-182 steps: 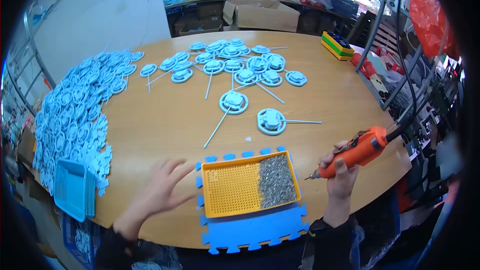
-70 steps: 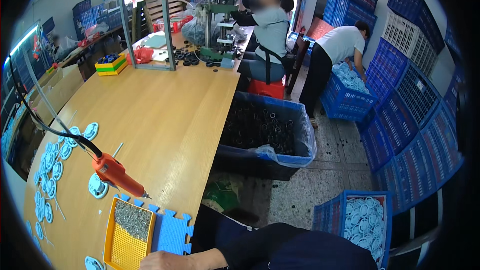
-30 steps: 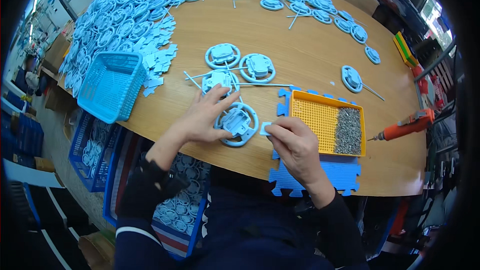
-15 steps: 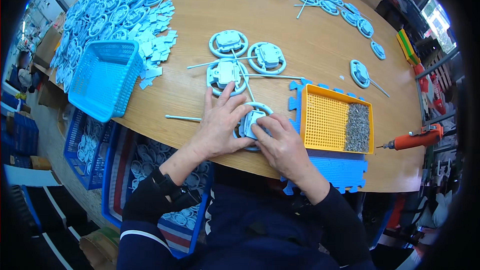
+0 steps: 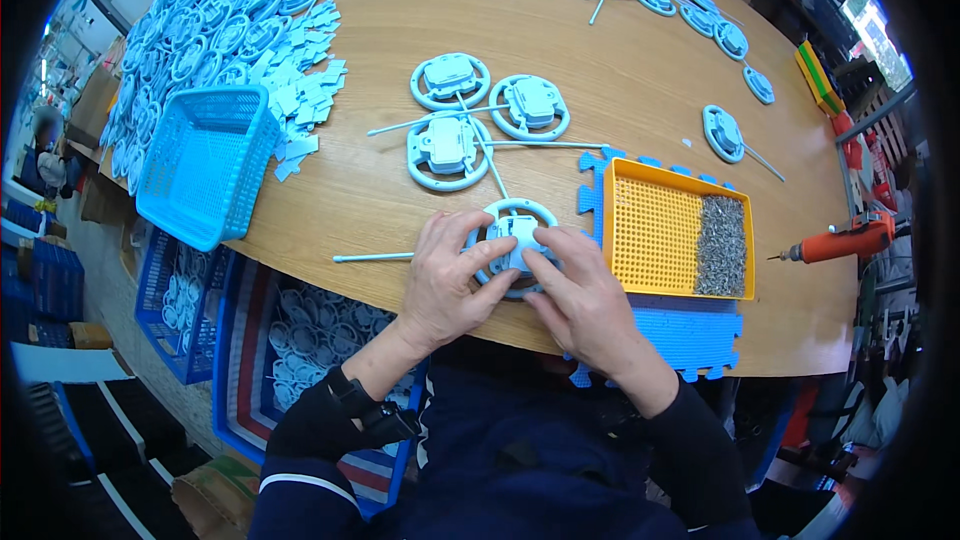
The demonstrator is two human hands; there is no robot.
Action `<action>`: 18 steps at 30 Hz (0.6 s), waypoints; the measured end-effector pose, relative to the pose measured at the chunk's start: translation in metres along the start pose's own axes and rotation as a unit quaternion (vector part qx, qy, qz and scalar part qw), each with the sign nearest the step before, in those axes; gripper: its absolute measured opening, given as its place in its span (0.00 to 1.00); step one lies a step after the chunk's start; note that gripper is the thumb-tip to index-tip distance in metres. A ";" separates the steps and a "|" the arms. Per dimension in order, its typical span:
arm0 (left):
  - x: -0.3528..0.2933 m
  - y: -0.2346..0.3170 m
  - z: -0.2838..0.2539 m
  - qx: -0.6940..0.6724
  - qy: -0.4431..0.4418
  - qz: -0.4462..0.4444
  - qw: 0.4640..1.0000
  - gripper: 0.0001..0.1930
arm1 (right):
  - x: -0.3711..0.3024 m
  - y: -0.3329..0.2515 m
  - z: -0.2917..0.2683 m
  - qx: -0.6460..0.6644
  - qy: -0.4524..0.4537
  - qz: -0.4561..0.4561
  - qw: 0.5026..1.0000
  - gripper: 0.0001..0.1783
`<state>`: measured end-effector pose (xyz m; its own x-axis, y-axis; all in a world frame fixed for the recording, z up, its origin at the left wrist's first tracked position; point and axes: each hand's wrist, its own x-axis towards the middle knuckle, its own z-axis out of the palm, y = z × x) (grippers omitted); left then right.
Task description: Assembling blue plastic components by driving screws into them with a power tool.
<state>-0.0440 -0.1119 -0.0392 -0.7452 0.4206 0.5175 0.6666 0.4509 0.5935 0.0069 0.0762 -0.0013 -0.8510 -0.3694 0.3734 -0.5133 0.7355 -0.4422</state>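
Note:
A light-blue plastic toy steering wheel with a stick lies flat near the table's front edge. My left hand grips its left side, fingers bent over the rim and hub. At the hub, the fingertips of my right hand press on a small light-blue cover plate, partly hidden under the fingers. Beyond my hands lie three similar wheels: a near one, a far one and one to the right, their sticks crossing.
At right, a yellow tray of screws rests on a blue foam mat, with an orange power screwdriver beyond. A blue basket stands at left by piled wheels and loose plates. Blue crates sit below the table.
My left fingers have drawn back from the wheel beyond and now curl at the near wheel's rim and hub. My right fingers stay at the hub, slightly shifted. The view has shifted a little.

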 end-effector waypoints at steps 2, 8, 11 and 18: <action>0.000 0.005 0.004 0.013 0.004 -0.017 1.000 0.17 | -0.010 -0.002 -0.015 0.013 0.039 -0.012 0.999 0.25; -0.001 0.013 0.005 0.021 0.034 -0.064 0.997 0.18 | -0.058 0.001 -0.081 -0.026 0.116 0.068 0.991 0.19; 0.004 0.016 0.007 -0.007 0.018 -0.032 0.999 0.21 | -0.108 0.016 -0.123 -0.102 0.247 0.154 0.951 0.16; 0.003 0.009 0.000 0.115 -0.103 0.075 0.985 0.24 | -0.164 0.123 -0.225 -0.117 0.485 0.133 0.857 0.32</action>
<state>-0.0401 -0.1068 -0.0325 -0.6347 0.6361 0.4388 0.7727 0.5280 0.3523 0.1085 0.3548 0.0667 -0.3843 0.3913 0.8362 -0.1821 0.8558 -0.4842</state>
